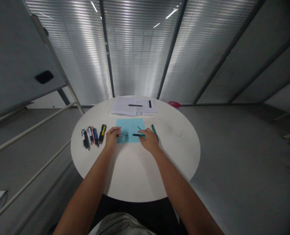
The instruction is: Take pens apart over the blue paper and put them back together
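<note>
A light blue sheet (130, 123) lies on the round white table (137, 182), with both hands at its sides. My left hand (112, 136) rests at the sheet's left edge, its fingers loosely bent and apart, and I see nothing held in it. In my right hand (148, 139), over the sheet's right edge, the fingers close on a green and black pen barrel (138, 134). Just above the barrel is a thin dark stick, perhaps a pen refill (139, 128). Small pieces (126, 133), too small to name, lie on the sheet between the hands. Another green pen (155, 131) lies beyond my right hand.
Several pens and markers (95, 135) lie in a row at the table's left. Stacked papers (124, 106) with a dark pen (135, 105) on them sit at the far edge. A white-framed board (54, 55) stands left; a pink object (174, 104) shows behind the table.
</note>
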### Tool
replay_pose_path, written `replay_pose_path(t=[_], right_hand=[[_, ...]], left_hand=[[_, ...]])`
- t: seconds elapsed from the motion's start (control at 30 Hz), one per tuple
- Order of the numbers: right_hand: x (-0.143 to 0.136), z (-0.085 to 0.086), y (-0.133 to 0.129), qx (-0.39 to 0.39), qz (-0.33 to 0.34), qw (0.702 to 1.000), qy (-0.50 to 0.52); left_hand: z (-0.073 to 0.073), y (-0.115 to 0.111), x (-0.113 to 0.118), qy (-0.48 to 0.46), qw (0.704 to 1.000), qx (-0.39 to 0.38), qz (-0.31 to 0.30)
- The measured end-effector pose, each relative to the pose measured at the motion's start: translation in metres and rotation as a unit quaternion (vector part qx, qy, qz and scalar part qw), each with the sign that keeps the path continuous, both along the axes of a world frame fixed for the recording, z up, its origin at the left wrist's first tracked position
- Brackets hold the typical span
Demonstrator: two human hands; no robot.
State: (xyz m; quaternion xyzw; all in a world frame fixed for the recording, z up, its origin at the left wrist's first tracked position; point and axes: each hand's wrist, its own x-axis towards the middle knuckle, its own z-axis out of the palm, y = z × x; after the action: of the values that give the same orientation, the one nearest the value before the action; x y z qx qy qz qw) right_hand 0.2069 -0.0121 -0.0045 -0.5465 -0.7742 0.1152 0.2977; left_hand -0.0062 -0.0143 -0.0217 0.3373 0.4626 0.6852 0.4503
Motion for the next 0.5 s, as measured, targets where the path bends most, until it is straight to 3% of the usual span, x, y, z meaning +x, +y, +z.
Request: replay_pose_path(t=[0.17, 0.5], right_hand=[[-0.0010, 0.0035, -0.0024, -0.032, 0.014, 0.989, -0.140], [-0.0014, 0.0011, -0.0020, -0.039, -0.015, 0.989, -0.141]], left_hand=[[-0.0006, -0.0001, -0.0003, 0.007, 1.000, 0.000, 0.002], [0.0019, -0.0004, 0.0008, 0.001, 1.000, -0.009, 0.000]])
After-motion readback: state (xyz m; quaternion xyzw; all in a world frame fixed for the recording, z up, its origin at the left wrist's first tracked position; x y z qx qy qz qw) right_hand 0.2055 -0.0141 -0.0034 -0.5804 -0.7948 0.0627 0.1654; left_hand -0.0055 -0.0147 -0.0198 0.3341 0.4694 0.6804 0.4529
